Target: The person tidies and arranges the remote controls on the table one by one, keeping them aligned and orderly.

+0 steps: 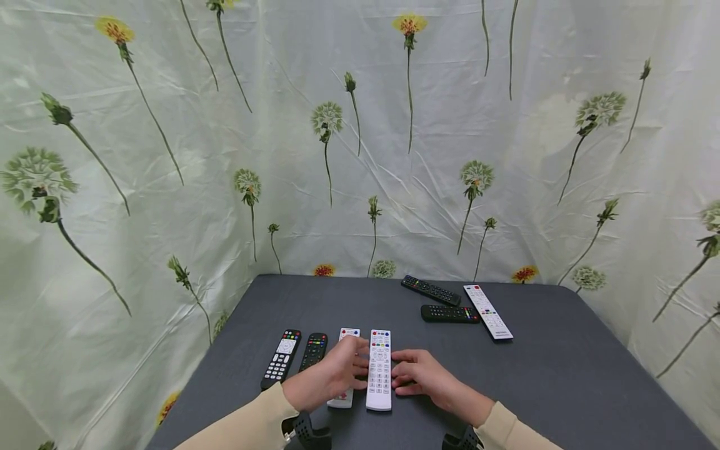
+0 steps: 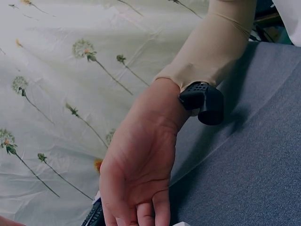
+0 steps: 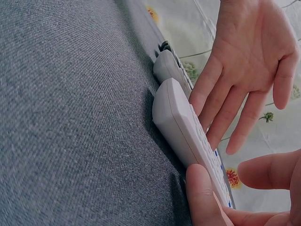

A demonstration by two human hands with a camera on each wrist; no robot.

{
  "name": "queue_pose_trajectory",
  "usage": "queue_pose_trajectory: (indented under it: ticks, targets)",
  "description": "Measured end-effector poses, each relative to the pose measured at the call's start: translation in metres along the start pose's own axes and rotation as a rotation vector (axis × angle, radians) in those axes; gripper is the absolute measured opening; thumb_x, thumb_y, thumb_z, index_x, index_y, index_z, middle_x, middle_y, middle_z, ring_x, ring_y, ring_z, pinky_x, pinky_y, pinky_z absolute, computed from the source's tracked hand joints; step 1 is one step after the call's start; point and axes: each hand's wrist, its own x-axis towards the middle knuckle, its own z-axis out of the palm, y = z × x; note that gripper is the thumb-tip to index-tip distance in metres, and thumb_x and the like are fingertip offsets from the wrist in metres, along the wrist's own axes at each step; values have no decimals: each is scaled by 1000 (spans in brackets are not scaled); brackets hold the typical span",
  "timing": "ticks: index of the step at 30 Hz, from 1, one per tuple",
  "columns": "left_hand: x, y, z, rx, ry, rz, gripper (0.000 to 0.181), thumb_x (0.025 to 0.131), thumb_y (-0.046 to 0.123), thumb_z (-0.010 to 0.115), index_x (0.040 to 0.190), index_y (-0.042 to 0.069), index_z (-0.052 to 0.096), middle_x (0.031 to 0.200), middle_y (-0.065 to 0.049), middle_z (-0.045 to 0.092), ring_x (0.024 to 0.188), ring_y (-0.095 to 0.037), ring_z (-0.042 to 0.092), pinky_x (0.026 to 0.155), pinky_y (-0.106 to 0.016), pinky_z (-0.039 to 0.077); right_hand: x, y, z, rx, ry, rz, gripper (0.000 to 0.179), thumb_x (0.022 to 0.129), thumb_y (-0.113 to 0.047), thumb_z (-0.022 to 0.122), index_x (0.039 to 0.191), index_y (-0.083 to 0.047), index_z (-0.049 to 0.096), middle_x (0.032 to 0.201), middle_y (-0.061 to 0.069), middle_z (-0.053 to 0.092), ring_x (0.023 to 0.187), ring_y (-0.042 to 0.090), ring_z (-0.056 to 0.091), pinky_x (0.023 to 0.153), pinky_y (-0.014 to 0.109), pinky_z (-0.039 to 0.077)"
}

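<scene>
A long white remote control lies upright in the head view, buttons up, between the two hands. My left hand reaches over a second white remote, partly hiding it, with fingertips at the first remote's left edge. The fingers of this hand look straight and spread in the right wrist view. On the other side my right hand has its fingertips close along the right edge, fingers loosely bent. One fingertip meets the side of the white remote in the right wrist view.
Left of the hands lie a black remote with white buttons and a smaller black remote. Toward the back right are two black remotes and another white remote. A dandelion-print curtain borders the dark grey table.
</scene>
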Motion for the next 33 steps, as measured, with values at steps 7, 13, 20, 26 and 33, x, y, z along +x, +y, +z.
queue_pose_trajectory:
  ticks: [7, 13, 20, 26, 33]
  targets:
    - [-1, -1, 1, 11, 10, -18, 66, 100, 29, 46, 146, -16, 32, 140, -48, 32, 132, -61, 31, 102, -70, 36, 0, 3, 0, 10, -2, 11, 54, 93, -4, 60, 142, 12, 45, 100, 14, 67, 85, 21, 67, 73, 34, 60]
    - [-1, -2, 1, 13, -5, -1, 65, 100, 27, 46, 145, -17, 31, 140, -48, 33, 132, -61, 31, 105, -70, 32, -1, 3, 0, 27, -16, -1, 54, 93, -5, 60, 142, 13, 44, 101, 14, 68, 85, 21, 68, 74, 35, 60]
    - [-1, 1, 5, 82, -30, 55, 63, 98, 19, 47, 145, -19, 29, 146, -46, 28, 139, -58, 24, 114, -64, 23, -5, -1, -2, 43, -42, -1, 54, 95, -6, 60, 142, 14, 42, 102, 15, 67, 86, 21, 68, 75, 38, 60]
    - [7, 9, 13, 157, -35, 140, 63, 93, 14, 54, 142, -19, 33, 151, -39, 28, 141, -55, 25, 114, -63, 24, -6, -7, -14, 34, -36, -16, 56, 97, -10, 59, 145, 12, 40, 108, 17, 66, 90, 22, 68, 78, 40, 59]
    - [29, 20, 31, 193, -44, 196, 56, 95, 11, 55, 143, -13, 42, 143, -29, 45, 132, -49, 41, 111, -59, 33, -8, -14, -33, 50, 35, -41, 56, 100, -11, 56, 148, 11, 36, 120, 25, 62, 98, 27, 67, 82, 41, 58]
